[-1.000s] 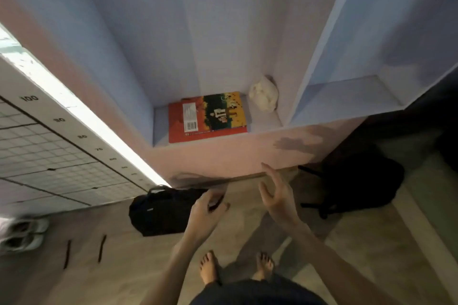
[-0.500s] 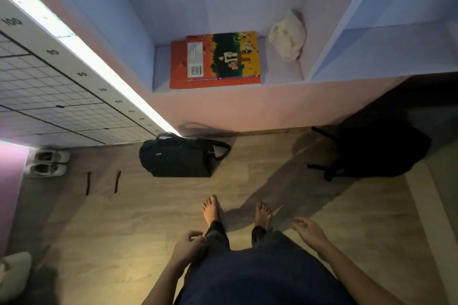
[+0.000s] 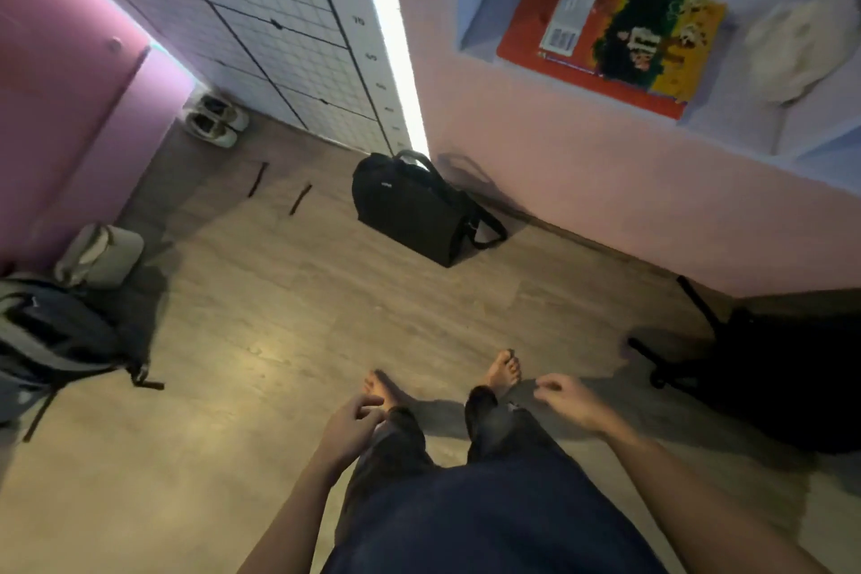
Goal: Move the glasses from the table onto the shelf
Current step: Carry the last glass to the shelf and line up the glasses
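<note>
A person stands barefoot on a wood-look floor, 2 hands hanging low beside dark trousers. The left hand [image 3: 348, 426] has loosely curled fingers and holds nothing; the right hand [image 3: 566, 401] is likewise relaxed and empty, the 2 well apart. Neither the glasses nor any table shows, so their direction and long axis cannot be told, nor which hand is nearer. The shelf [image 3: 484, 9] lies ahead and to the right, holding an orange book [image 3: 610, 37] and a pale bundle [image 3: 792, 51]. A black bag [image 3: 414, 214] sits below it.
</note>
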